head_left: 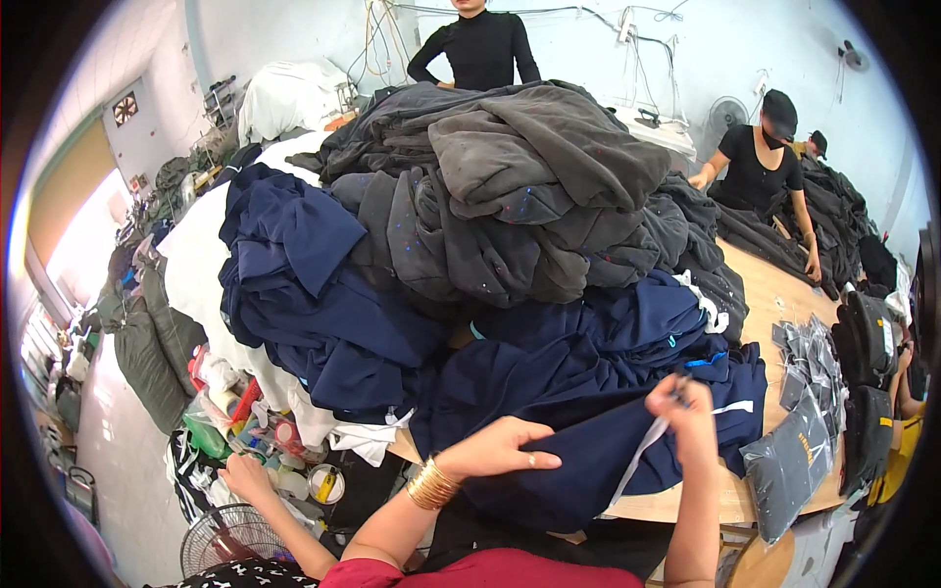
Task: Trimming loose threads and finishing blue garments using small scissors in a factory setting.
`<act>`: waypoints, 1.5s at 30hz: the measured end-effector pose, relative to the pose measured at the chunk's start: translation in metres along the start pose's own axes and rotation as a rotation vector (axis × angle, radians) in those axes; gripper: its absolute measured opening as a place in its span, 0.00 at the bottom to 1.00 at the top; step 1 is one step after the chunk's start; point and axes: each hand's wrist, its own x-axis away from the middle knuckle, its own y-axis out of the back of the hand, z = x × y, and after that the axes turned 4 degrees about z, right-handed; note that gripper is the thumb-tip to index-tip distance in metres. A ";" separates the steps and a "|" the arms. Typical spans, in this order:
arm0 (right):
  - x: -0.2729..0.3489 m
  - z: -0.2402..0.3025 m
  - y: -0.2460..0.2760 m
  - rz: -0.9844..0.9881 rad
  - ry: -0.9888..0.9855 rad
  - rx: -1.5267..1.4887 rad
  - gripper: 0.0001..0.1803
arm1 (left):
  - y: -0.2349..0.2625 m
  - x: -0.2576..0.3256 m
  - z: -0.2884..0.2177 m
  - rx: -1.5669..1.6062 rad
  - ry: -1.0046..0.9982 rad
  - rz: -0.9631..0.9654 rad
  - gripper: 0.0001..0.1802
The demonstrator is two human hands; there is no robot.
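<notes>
Red clothing (490,570) is seen nearest; just beyond, navy cloth (588,465) is draped over the table's (727,502) near edge. Its white-edged corner is pinched in the right hand (688,414); whether it is gripped by the left hand (502,448), laid against it, cannot be told. Grey cloth (549,157) is heaped farther away.

Head view: left unit of a side-by-side fisheye pair, worn on the person's head, upright, unmirrored. Lens sits above the red garment (490,568), facing forward and pitched down over the surface (760,269). Near field: left hand (505,448) and right hand (683,412), forearms entering from the lower edge. Mid-range: cloth heap (549,147), at frame centre. Far field: pale wall (554,44), along the top. Dark, rounded lens border at both sides; straight edges bow toward it.
</notes>
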 end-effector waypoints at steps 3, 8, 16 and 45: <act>-0.014 -0.019 0.035 -0.397 -0.049 -0.170 0.06 | 0.041 0.003 0.005 -0.215 0.038 0.041 0.17; -0.021 -0.024 0.041 -0.538 -0.017 -0.281 0.06 | 0.066 0.008 -0.004 -0.031 0.148 -0.154 0.10; -0.018 -0.024 -0.024 -0.012 0.141 0.188 0.12 | 0.042 -0.031 -0.003 0.174 0.036 -0.110 0.11; 0.045 -0.053 -0.031 0.112 0.625 0.723 0.24 | -0.051 -0.054 0.011 0.913 0.149 -0.254 0.16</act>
